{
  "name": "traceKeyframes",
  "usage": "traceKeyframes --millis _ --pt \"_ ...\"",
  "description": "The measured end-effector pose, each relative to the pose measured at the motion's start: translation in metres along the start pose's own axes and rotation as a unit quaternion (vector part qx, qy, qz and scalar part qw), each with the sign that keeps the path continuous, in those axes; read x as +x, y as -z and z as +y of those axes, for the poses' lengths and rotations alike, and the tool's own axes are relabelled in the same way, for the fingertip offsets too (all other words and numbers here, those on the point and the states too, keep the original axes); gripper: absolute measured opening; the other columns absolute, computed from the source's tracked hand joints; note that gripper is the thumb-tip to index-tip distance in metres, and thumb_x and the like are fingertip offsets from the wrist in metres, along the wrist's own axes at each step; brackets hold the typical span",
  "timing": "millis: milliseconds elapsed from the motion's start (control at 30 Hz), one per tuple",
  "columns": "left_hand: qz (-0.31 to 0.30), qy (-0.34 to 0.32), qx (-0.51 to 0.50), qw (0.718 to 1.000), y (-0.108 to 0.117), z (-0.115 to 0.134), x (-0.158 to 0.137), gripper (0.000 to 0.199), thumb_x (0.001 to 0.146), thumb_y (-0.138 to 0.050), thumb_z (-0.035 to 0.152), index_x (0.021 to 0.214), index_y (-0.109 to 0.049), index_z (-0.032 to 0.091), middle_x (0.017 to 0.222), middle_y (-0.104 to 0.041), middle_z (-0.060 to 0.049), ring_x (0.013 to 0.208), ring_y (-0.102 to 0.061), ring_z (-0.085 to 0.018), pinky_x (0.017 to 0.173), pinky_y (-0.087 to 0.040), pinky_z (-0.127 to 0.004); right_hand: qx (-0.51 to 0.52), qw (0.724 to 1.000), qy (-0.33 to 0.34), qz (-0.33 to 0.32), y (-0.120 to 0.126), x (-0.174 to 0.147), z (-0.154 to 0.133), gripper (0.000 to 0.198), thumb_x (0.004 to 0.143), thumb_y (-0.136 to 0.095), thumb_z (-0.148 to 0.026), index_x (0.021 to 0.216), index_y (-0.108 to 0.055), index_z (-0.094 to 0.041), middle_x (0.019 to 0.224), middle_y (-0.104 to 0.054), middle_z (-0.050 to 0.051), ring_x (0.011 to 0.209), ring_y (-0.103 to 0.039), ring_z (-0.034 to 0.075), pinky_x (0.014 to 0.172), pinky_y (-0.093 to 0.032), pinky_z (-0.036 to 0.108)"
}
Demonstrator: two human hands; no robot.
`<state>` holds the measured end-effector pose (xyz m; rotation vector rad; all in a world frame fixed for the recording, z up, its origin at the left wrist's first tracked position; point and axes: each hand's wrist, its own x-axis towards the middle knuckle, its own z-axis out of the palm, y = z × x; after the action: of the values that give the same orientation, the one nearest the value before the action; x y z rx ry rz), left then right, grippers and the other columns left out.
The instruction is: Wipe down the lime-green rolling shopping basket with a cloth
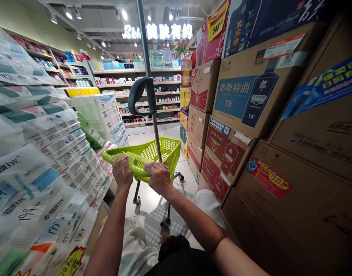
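A lime-green plastic shopping cart (170, 153) on thin metal legs with casters stands right in front of me. My left hand (122, 171) is wrapped round the left part of its push handle (139, 168). Farther right on the same handle, my right hand (158, 176) grips with its fingers curled over the bar. A tall grey pole with a dark, loop-shaped grip (141, 96) rises from the cart basket and leans slightly left; its lower end is hidden in the basket. Neither hand touches the pole.
On the left, wrapped paper packs (58, 134) are piled high. Stacked cardboard cartons (236, 92) wall the right side. Beyond the cart runs pale tiled floor (153, 129) up to shelves of small goods (164, 82). My legs are close behind the cart.
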<state>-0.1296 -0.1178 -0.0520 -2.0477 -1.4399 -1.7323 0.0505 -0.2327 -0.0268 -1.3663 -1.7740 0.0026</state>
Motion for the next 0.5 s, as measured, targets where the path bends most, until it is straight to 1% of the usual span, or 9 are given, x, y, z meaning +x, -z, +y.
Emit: traceKeyframes --millis 67,167,200,300,333,400,433,467,500 --pt "0.004 0.007 0.017 1.0 0.001 0.009 -0.003 0.045 0.102 -0.029 0.041 0.115 -0.065 0.017 0.126 -0.065 -0.017 0.133 -0.049 -0.031 0.119 -0.03 -0.051 -0.024 0.999 -0.025 0.015 0.0 -0.005 0.006 0.046 0.084 -0.053 -0.006 0.123 -0.065 -0.026 0.119 -0.072 0.006 0.112 -0.062 0.023 0.106 -0.038 0.038" --pt "0.019 0.034 0.043 0.998 -0.004 0.031 -0.013 0.046 0.103 -0.029 0.041 0.117 -0.064 0.016 0.128 -0.063 -0.02 0.133 -0.048 -0.033 0.115 -0.031 -0.054 -0.042 0.997 -0.066 0.023 -0.003 0.0 0.007 0.046 0.079 -0.054 -0.004 0.119 -0.067 -0.023 0.108 -0.073 0.007 0.105 -0.065 0.025 0.115 -0.026 0.05" --pt "0.026 0.043 0.052 0.997 -0.006 0.038 -0.017 0.045 0.103 -0.029 0.042 0.118 -0.064 0.017 0.128 -0.063 -0.02 0.134 -0.047 -0.034 0.115 -0.03 -0.055 -0.038 0.997 -0.069 0.019 -0.004 0.005 0.005 0.047 0.077 -0.055 -0.004 0.119 -0.067 -0.023 0.105 -0.073 0.008 0.103 -0.065 0.026 0.115 -0.026 0.051" --pt "0.01 0.042 0.07 0.997 -0.006 0.046 -0.019 0.041 0.101 -0.038 0.045 0.117 -0.066 0.021 0.127 -0.063 -0.018 0.13 -0.047 -0.036 0.113 -0.025 -0.059 -0.007 0.997 -0.073 0.0 -0.002 0.018 0.008 0.046 0.078 -0.056 -0.005 0.117 -0.07 -0.024 0.096 -0.074 0.007 0.094 -0.066 0.024 0.104 -0.04 0.044" --pt "-0.007 0.034 0.063 0.997 -0.003 0.041 -0.015 0.04 0.1 -0.039 0.045 0.114 -0.068 0.022 0.123 -0.065 -0.016 0.126 -0.049 -0.035 0.113 -0.024 -0.059 0.006 0.997 -0.076 -0.007 0.001 0.02 0.013 0.045 0.079 -0.054 -0.005 0.115 -0.071 -0.024 0.094 -0.074 0.005 0.091 -0.067 0.023 0.098 -0.044 0.04" --pt "-0.031 0.027 0.039 0.998 0.004 0.021 0.003 0.04 0.099 -0.037 0.044 0.105 -0.071 0.022 0.114 -0.067 -0.015 0.118 -0.053 -0.034 0.112 -0.025 -0.058 0.034 0.995 -0.088 -0.011 0.01 0.024 0.029 0.043 0.079 -0.051 -0.004 0.111 -0.072 -0.024 0.093 -0.075 0.003 0.086 -0.067 0.02 0.088 -0.047 0.034" --pt "-0.026 0.037 0.026 0.999 0.008 0.007 0.015 0.043 0.1 -0.034 0.043 0.101 -0.071 0.022 0.111 -0.068 -0.015 0.116 -0.055 -0.033 0.112 -0.026 -0.058 0.048 0.994 -0.093 -0.007 0.015 0.024 0.037 0.043 0.079 -0.05 -0.004 0.109 -0.072 -0.023 0.095 -0.075 0.002 0.086 -0.067 0.019 0.085 -0.048 0.032" --pt "-0.009 0.056 0.033 0.998 0.011 -0.007 0.027 0.043 0.099 -0.035 0.044 0.099 -0.072 0.022 0.112 -0.068 -0.015 0.119 -0.053 -0.033 0.113 -0.024 -0.059 0.058 0.993 -0.099 0.001 0.02 0.025 0.044 0.042 0.079 -0.05 -0.005 0.109 -0.072 -0.023 0.099 -0.075 0.001 0.087 -0.067 0.018 0.084 -0.048 0.03" --pt "-0.024 0.063 0.032 0.997 0.012 -0.021 0.038 0.041 0.098 -0.037 0.044 0.093 -0.072 0.022 0.109 -0.069 -0.015 0.119 -0.054 -0.034 0.114 -0.023 -0.059 0.061 0.992 -0.109 0.01 0.023 0.027 0.049 0.039 0.079 -0.05 -0.006 0.107 -0.072 -0.022 0.101 -0.075 0.002 0.088 -0.067 0.019 0.083 -0.049 0.03"
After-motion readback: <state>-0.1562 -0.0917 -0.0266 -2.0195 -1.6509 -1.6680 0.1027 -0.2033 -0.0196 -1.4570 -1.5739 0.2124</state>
